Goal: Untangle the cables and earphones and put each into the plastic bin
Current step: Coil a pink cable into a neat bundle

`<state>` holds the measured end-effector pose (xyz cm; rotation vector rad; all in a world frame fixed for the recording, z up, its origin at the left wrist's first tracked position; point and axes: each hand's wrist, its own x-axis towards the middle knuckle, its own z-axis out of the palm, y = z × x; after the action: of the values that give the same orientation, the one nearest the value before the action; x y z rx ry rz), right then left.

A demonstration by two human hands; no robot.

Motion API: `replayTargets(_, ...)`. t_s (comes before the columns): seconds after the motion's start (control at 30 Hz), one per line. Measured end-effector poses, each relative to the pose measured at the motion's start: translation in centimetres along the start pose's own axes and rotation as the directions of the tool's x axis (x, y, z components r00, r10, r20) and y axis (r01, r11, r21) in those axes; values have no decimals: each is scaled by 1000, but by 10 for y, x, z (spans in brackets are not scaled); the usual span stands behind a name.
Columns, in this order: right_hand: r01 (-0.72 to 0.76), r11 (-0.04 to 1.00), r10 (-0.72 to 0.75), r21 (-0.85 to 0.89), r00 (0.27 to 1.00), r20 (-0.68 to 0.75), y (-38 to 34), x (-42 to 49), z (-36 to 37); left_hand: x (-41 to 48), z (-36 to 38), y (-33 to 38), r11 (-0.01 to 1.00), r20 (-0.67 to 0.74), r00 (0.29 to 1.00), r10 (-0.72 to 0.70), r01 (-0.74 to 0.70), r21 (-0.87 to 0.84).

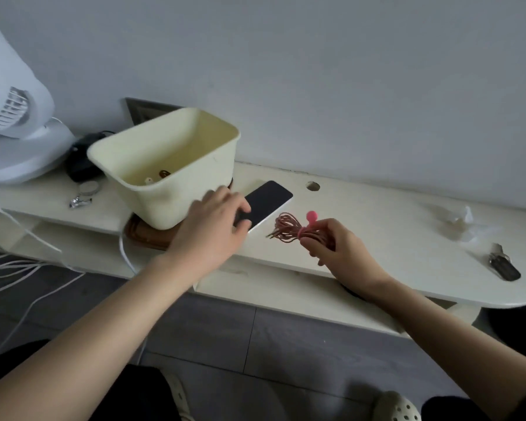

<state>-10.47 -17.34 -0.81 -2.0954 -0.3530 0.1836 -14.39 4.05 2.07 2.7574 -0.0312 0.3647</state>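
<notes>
At centre frame the right hand (pixel 337 247) pinches a coiled reddish-brown cable (pixel 286 226) bound with a pink tie (pixel 305 230), holding it just above the cream desk (pixel 377 208). To its left, the left hand (pixel 213 221) curls its fingers over the near end of a black phone (pixel 269 203), thumb against its edge. Further left, touching that phone's far corner, the cream plastic bin (pixel 195 165) sits on a brown tray (pixel 143 237) with small pieces lying at its bottom.

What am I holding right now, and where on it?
The right hand pinches the coiled cable at its end beside the pink tie. The left hand lies on the phone at its near end; a grip cannot be told.
</notes>
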Motion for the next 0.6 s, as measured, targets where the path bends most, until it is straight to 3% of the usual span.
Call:
replayTargets(0.17, 60, 995, -63, -75, 997, -41, -46, 44, 10, 15, -44, -56, 989, -231, 973, -9, 43, 141)
replayTargets(0.27, 117, 991, -118, -67, 993, -16, -76, 63, 29, 13, -46, -65, 990, -257, 962, -91, 59, -132)
replayTargets(0.33, 138, 990, -138, -34, 990, 2, -91, 68, 44, 12, -40, -55, 929, -135, 972, -194, 138, -342)
replayTargets(0.4, 130, 991, -130, 19, 991, 19, -100, 68, 57, 11, -35, -43, 782, 86, 953, -291, 288, -552)
replayTargets(0.47, 103, 989, -109, 102, 993, 48, -104, 65, 66, 12, -36, -38, 531, 268, 890, -369, 439, -725)
replayTargets(0.53, 51, 976, -69, 210, 995, 76, -106, 61, 71, 15, -35, -39, 302, 342, 858, -383, 466, -832)
replayTargets(0.6, 9, 956, -34, 292, 996, 81, -105, 59, 73, 16, -31, -37, 192, 361, 864, -350, 444, -875)
